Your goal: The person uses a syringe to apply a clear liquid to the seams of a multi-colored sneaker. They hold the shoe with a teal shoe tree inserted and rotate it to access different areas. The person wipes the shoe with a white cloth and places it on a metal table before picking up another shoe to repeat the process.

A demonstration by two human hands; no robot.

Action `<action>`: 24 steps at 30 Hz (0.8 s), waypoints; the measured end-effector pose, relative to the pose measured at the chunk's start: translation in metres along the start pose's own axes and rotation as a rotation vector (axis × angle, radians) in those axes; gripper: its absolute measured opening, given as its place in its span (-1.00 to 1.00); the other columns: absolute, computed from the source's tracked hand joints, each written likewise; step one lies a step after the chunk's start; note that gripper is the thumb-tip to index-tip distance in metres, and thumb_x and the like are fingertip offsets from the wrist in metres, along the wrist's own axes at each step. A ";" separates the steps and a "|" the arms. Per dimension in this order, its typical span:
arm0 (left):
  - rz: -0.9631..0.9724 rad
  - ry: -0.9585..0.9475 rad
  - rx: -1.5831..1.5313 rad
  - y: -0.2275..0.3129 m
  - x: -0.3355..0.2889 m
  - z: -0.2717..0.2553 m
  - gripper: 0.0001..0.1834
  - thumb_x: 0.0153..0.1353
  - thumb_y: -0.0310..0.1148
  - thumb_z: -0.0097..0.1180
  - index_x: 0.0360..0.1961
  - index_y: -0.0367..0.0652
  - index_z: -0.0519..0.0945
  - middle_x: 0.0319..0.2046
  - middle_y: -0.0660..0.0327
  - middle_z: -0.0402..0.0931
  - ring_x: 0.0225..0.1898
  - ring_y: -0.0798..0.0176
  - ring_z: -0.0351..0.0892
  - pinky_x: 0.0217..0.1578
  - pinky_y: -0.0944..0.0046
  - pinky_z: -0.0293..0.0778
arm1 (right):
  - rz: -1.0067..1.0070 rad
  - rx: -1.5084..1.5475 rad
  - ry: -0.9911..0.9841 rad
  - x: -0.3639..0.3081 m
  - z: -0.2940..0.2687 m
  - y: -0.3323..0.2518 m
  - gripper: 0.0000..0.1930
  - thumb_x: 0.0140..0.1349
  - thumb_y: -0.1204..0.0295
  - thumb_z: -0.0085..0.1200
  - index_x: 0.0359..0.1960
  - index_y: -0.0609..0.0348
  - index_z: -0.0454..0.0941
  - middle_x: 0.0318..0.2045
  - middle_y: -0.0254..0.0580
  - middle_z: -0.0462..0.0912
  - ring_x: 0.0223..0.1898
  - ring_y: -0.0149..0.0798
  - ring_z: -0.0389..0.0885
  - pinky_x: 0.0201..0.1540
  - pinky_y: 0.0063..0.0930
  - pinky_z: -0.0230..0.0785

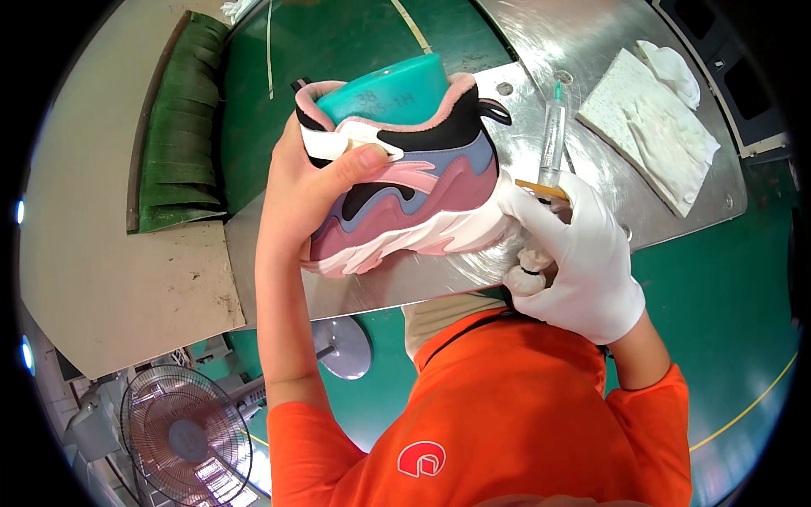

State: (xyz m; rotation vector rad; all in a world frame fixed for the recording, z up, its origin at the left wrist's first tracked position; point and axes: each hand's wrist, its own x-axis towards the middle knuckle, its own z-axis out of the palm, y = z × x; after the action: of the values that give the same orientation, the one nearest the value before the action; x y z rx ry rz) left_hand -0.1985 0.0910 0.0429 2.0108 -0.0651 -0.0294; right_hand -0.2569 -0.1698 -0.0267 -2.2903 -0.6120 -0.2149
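My bare left hand [308, 182] is closed on a chunky sneaker [422, 190], its thumb pressing on the upper near the collar. The shoe is pink, black, grey-blue and white with a thick white-and-pink sole. A teal shoe last [384, 95] fills its opening. My right hand [583, 253], in a white glove, is closed around a thin orange-brown stick [541, 189] and a white cloth bundle [530, 275] tied with a black band. Its fingertips are close to the sole's right end; whether they touch cannot be told. Just beyond them lies a clear syringe [553, 139] with a green tip.
White cloths [667, 144] lie on a pale slab [608, 118] at the right of the metal tabletop [389, 291]. A strip curtain of green flaps [182, 127] hangs along a green belt [312, 42] at far left. A fan [186, 439] stands at lower left.
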 end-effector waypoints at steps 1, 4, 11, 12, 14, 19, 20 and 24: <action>0.005 0.000 -0.002 0.000 0.000 0.000 -0.13 -0.07 -0.12 0.49 0.19 -0.30 0.33 -0.15 0.14 0.56 -0.12 0.31 0.59 -0.08 0.31 0.52 | -0.007 0.003 0.003 0.001 0.000 0.000 -0.34 -0.25 0.42 0.20 0.08 -0.14 0.53 -0.35 -0.03 0.33 -0.39 0.01 0.41 -0.34 -0.16 0.31; 0.003 0.008 0.017 -0.002 0.002 -0.001 -0.13 -0.07 -0.09 0.49 0.18 -0.30 0.35 -0.15 0.14 0.56 -0.12 0.31 0.58 -0.08 0.30 0.51 | -0.036 0.026 0.022 0.003 -0.001 0.000 -0.35 -0.26 0.42 0.20 0.06 -0.12 0.53 -0.33 -0.02 0.34 -0.38 0.02 0.43 -0.33 -0.15 0.33; -0.016 -0.021 0.025 -0.001 0.007 -0.002 -0.18 -0.06 -0.06 0.48 0.13 -0.28 0.38 -0.16 0.15 0.55 -0.12 0.33 0.57 -0.08 0.32 0.50 | -0.011 -0.057 -0.020 0.008 -0.003 0.000 -0.34 -0.28 0.44 0.25 0.06 -0.06 0.56 -0.10 -0.02 0.47 -0.19 0.01 0.55 -0.14 -0.22 0.46; -0.017 -0.021 0.013 0.000 0.007 -0.002 -0.19 -0.06 -0.06 0.47 0.12 -0.28 0.38 -0.17 0.15 0.55 -0.13 0.33 0.57 -0.08 0.33 0.49 | -0.011 -0.047 -0.032 0.008 -0.006 -0.001 -0.34 -0.28 0.45 0.25 0.06 -0.06 0.56 -0.10 -0.01 0.47 -0.20 0.00 0.55 -0.15 -0.22 0.46; -0.008 -0.021 0.004 -0.001 0.006 -0.003 -0.21 -0.05 -0.07 0.47 0.11 -0.28 0.39 -0.18 0.16 0.55 -0.14 0.34 0.57 -0.09 0.34 0.49 | -0.036 -0.019 -0.026 0.007 -0.009 0.000 -0.34 -0.28 0.44 0.24 0.06 -0.07 0.55 -0.18 -0.02 0.43 -0.27 0.01 0.51 -0.22 -0.21 0.42; 0.002 -0.010 0.002 -0.002 0.009 -0.003 -0.25 -0.03 -0.08 0.46 0.08 -0.27 0.41 -0.21 0.17 0.56 -0.17 0.35 0.58 -0.12 0.35 0.50 | -0.046 0.011 -0.013 0.005 -0.007 -0.006 -0.37 -0.25 0.42 0.23 0.04 -0.07 0.54 -0.34 -0.03 0.35 -0.36 0.01 0.42 -0.31 -0.18 0.34; 0.000 -0.014 0.008 -0.002 0.009 -0.003 -0.25 -0.03 -0.08 0.46 0.08 -0.28 0.41 -0.21 0.17 0.57 -0.17 0.35 0.58 -0.12 0.35 0.50 | -0.060 -0.015 0.008 0.005 -0.006 -0.007 -0.39 -0.25 0.42 0.23 0.03 -0.06 0.55 -0.34 -0.04 0.35 -0.36 0.01 0.42 -0.30 -0.17 0.33; -0.001 -0.031 0.015 -0.002 0.011 -0.004 -0.25 -0.02 -0.08 0.45 0.08 -0.30 0.41 -0.20 0.16 0.57 -0.16 0.34 0.59 -0.12 0.34 0.50 | -0.090 -0.085 0.074 0.008 0.002 -0.010 -0.43 -0.23 0.42 0.22 -0.01 0.00 0.57 -0.33 -0.05 0.36 -0.32 0.01 0.43 -0.26 -0.16 0.34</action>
State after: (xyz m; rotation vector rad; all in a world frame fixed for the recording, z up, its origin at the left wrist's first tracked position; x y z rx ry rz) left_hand -0.1871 0.0949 0.0427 2.0251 -0.0838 -0.0609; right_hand -0.2547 -0.1594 -0.0186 -2.3263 -0.6793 -0.3740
